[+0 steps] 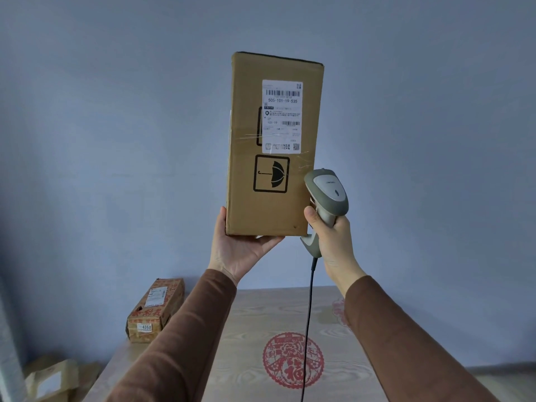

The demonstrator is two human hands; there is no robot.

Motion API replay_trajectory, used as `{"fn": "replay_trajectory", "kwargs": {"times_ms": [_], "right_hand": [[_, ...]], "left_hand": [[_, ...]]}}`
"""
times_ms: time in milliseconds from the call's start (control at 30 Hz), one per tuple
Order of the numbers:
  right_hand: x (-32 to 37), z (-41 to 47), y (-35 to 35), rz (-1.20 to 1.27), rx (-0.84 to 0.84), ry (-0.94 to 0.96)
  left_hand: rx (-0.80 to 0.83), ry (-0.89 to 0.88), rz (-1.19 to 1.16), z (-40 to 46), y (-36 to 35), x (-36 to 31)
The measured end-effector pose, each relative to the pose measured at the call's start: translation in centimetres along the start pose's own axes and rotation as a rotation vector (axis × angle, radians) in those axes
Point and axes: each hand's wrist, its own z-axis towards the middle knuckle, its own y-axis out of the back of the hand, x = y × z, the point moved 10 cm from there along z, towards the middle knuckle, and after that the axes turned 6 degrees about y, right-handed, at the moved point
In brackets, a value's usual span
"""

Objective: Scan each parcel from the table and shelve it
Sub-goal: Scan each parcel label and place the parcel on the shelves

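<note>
The left hand [240,245] holds the tall brown parcel [272,146] up from below, thumb on its side, other fingers hidden behind. The right hand [330,236] curls tight around the grey scanner [327,198]; its cord [307,329] runs off the bottom. Below are a wooden table [261,314] with another box [156,309], blurry boxes [52,378] beside it, and a blue wall [116,140].

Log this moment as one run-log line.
phase: scanning | left hand: holds tall parcel upright, label facing camera | right hand: grips corded scanner beside parcel | table: another parcel waiting
</note>
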Motion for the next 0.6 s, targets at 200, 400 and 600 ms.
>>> {"fn": "replay_trajectory", "kwargs": {"times_ms": [200,400,600], "right_hand": [[0.4,-0.2,-0.2,-0.033,0.018,-0.034],[0.2,-0.3,-0.2,-0.053,0.031,-0.046],[-0.8,-0.9,0.2,0.021,0.004,-0.052]], "left_hand": [[-0.019,-0.031,-0.018,0.3,1.0,-0.3],[-0.007,-0.041,-0.005,0.7,1.1,0.0],[0.008,-0.018,-0.002,0.5,1.0,0.3]]}}
